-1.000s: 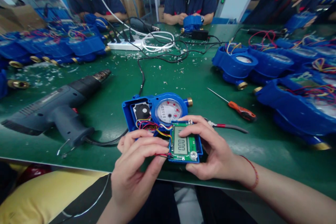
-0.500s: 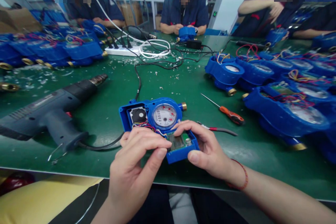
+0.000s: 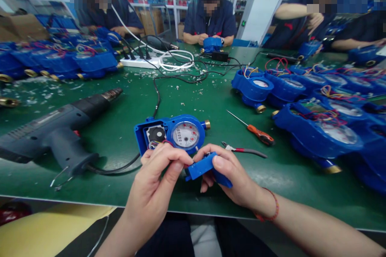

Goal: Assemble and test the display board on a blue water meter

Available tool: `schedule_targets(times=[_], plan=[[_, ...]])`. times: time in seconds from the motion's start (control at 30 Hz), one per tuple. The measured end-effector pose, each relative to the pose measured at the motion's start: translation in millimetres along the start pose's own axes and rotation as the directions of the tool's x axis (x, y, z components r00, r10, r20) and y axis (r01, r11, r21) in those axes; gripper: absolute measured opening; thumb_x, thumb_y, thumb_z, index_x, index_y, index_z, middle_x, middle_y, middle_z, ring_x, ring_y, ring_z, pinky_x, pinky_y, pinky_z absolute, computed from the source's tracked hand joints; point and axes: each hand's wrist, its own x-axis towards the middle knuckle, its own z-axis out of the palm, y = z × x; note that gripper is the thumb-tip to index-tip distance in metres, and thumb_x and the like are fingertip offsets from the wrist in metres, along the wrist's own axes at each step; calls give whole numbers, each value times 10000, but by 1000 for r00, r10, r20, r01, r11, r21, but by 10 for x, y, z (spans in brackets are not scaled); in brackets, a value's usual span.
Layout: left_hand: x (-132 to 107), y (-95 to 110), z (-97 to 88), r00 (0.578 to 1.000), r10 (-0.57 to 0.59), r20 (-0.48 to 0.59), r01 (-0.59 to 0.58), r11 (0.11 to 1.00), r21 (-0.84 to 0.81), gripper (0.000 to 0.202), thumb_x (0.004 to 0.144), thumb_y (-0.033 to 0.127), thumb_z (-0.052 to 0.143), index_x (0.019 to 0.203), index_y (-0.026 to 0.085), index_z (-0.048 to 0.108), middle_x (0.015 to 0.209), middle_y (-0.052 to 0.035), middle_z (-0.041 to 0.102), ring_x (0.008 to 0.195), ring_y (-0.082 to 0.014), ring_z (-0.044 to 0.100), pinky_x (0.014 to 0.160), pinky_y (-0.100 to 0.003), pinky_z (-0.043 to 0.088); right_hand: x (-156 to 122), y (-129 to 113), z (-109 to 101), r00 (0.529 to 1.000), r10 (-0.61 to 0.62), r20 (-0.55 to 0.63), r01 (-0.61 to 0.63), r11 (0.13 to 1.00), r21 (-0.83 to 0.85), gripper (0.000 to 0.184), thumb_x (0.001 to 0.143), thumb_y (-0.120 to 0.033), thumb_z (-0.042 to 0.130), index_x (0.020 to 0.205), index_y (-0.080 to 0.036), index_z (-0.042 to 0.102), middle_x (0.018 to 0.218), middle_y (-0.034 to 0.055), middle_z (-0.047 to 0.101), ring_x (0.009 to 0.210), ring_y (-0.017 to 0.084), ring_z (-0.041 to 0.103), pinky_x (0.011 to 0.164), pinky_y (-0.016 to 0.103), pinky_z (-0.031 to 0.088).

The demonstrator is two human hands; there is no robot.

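Note:
A blue water meter (image 3: 171, 131) with a round dial and an open side compartment lies on the green table (image 3: 120, 128) before me. My right hand (image 3: 229, 172) grips the meter's blue display cover (image 3: 200, 166), tilted so its blue back faces me and the screen is hidden. My left hand (image 3: 157, 180) pinches at the cover's left end, where coloured wires (image 3: 157, 143) run into the meter.
A dark electric screwdriver (image 3: 57, 128) with a black cord lies to the left. An orange-handled screwdriver (image 3: 253, 130) and small pliers (image 3: 244, 150) lie to the right. Rows of blue meters (image 3: 316, 128) fill both sides. A white power strip (image 3: 141, 62) and other seated people are across the table.
The display cover turned from screen-up to tilted with its blue back toward me. Both hands stayed on it, close to the meter.

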Motion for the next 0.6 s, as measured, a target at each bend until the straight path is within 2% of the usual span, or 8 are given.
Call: schedule_targets(times=[0.1,0.3,0.6], plan=[[14,5,-35,999,8,48,-8,1000,-3,184,933,140,474,870,259,599,779,21,581,729,-135,537,687,-286,373,-1,4,7,1000,14,-9,-14,1000,23,409,834,-537,579,945,-143,585,637,-23,509,513,93,506,506,251,507],[34,-13,-92,984,43,173,-35,998,-49,151,948,160,442,917,260,551,899,-8,595,900,-154,577,763,-279,417,0,1,20,1000,20,-11,-19,999,36,410,805,-532,622,941,-148,584,657,-23,529,522,90,524,489,221,488],[69,-53,-126,974,83,212,-60,992,-114,151,911,128,501,892,262,567,897,-13,599,901,-160,564,759,-262,435,-4,-8,30,999,-15,-49,16,1000,13,384,786,-509,659,931,-160,588,685,-15,554,579,108,560,506,218,470]])
